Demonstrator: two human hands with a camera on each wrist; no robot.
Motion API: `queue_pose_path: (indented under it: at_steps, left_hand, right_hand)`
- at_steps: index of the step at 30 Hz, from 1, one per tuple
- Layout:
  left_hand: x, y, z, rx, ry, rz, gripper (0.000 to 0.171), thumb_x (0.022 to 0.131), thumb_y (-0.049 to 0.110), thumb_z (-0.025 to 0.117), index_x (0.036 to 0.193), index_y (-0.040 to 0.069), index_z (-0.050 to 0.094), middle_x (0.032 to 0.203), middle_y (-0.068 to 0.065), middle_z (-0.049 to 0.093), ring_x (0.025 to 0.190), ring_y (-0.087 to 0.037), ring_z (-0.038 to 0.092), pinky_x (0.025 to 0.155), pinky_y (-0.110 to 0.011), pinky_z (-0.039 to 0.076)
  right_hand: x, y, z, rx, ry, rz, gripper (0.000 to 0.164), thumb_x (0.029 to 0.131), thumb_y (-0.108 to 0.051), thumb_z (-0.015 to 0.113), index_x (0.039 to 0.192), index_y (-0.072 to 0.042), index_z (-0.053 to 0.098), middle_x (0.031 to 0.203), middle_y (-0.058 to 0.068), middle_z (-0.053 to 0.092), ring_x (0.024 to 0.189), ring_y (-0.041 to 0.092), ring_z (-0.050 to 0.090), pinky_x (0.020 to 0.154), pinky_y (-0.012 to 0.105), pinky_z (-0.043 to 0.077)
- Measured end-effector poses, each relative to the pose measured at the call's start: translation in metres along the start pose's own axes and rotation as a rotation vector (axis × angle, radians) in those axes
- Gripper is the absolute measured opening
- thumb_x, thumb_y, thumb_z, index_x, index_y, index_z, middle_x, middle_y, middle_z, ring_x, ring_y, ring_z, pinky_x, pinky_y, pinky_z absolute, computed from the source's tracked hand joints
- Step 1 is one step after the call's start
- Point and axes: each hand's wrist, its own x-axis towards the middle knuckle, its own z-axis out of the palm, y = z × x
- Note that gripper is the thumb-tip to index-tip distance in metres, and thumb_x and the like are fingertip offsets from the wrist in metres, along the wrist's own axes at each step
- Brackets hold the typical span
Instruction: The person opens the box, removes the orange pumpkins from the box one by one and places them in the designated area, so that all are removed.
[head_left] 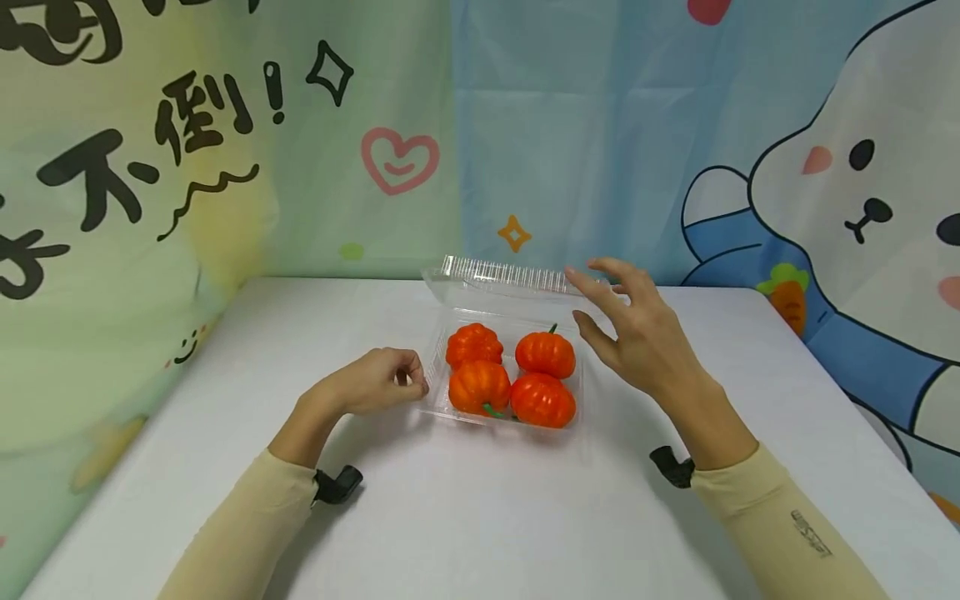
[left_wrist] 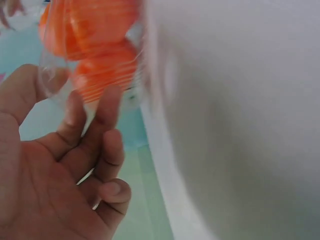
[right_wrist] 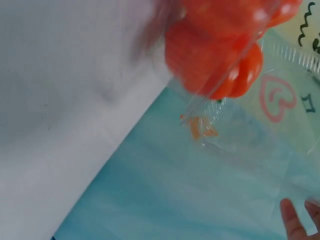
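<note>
On the white table (head_left: 495,517) in the head view, a clear box (head_left: 468,417) holds four pumpkins (head_left: 543,402), its left edge pinched by the left hand (head_left: 378,382) while the right hand (head_left: 637,333) spreads by the raised lid (head_left: 510,275). The left-wrist view suggests light, bendy, slick plastic, best gripped at that edge; the right-wrist view shows fingertips (right_wrist: 286,206) parted.

Beige sleeves (head_left: 240,533), the right bearing dark print (head_left: 811,533), meet black wrist cameras (head_left: 339,485).
</note>
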Motion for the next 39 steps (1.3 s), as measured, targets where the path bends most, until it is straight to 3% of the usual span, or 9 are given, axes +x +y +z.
queue_pose_path:
  at_steps: [5, 12, 21, 28, 34, 39]
  left_hand:
    - [-0.004, 0.000, -0.003, -0.010, -0.052, -0.002, 0.010, 0.095, 0.024, 0.065, 0.089, 0.016, 0.066, 0.084, 0.006, 0.066, 0.079, -0.016, 0.057, 0.074, -0.029, 0.044]
    - [-0.006, 0.001, -0.006, -0.026, -0.055, -0.006, 0.014, 0.097, 0.028, 0.064, 0.092, 0.016, 0.067, 0.083, 0.004, 0.064, 0.079, -0.017, 0.056, 0.073, -0.030, 0.044]
    - [-0.009, -0.001, -0.003, -0.039, -0.054, -0.022, 0.017, 0.099, 0.033, 0.063, 0.096, 0.016, 0.066, 0.084, 0.002, 0.062, 0.078, -0.018, 0.055, 0.071, -0.029, 0.043]
    - [-0.012, -0.004, 0.001, -0.060, -0.045, -0.028, 0.017, 0.099, 0.031, 0.062, 0.099, 0.015, 0.066, 0.085, 0.001, 0.062, 0.077, -0.016, 0.053, 0.070, -0.029, 0.043]
    - [-0.014, -0.005, 0.003, -0.071, -0.056, -0.055, 0.017, 0.100, 0.032, 0.061, 0.102, 0.015, 0.066, 0.088, 0.001, 0.063, 0.080, -0.016, 0.055, 0.072, -0.030, 0.045]
    - [-0.014, -0.004, 0.003, -0.072, -0.046, -0.052, 0.017, 0.100, 0.030, 0.061, 0.103, 0.015, 0.065, 0.090, 0.000, 0.064, 0.082, -0.018, 0.056, 0.073, -0.031, 0.045]
  right_hand:
    - [0.001, 0.008, 0.011, 0.060, 0.049, 0.043, 0.069, 0.084, 0.005, 0.073, 0.147, -0.011, 0.050, 0.141, 0.026, 0.047, 0.123, 0.043, 0.050, 0.080, 0.050, 0.053]
    - [0.007, 0.013, 0.020, 0.168, 0.140, 0.109, 0.069, 0.080, 0.011, 0.071, 0.143, -0.012, 0.054, 0.142, 0.023, 0.044, 0.124, 0.041, 0.055, 0.090, 0.055, 0.052]
    - [0.006, 0.020, 0.026, 0.269, 0.085, 0.290, 0.080, 0.087, 0.008, 0.069, 0.157, -0.008, 0.035, 0.148, 0.024, 0.042, 0.127, 0.037, 0.055, 0.098, 0.056, 0.051]
    - [0.008, 0.023, 0.034, 0.360, 0.068, 0.372, 0.093, 0.088, 0.002, 0.068, 0.165, -0.021, 0.021, 0.155, 0.018, 0.039, 0.134, 0.040, 0.052, 0.096, 0.060, 0.052]
    - [0.008, 0.024, 0.041, 0.446, 0.029, 0.445, 0.100, 0.089, 0.003, 0.068, 0.166, -0.028, 0.011, 0.157, 0.017, 0.033, 0.136, 0.043, 0.049, 0.103, 0.061, 0.046]
    - [0.008, 0.028, 0.045, 0.470, -0.044, 0.501, 0.097, 0.095, -0.003, 0.066, 0.166, -0.021, 0.003, 0.162, 0.017, 0.032, 0.141, 0.042, 0.046, 0.107, 0.060, 0.043]
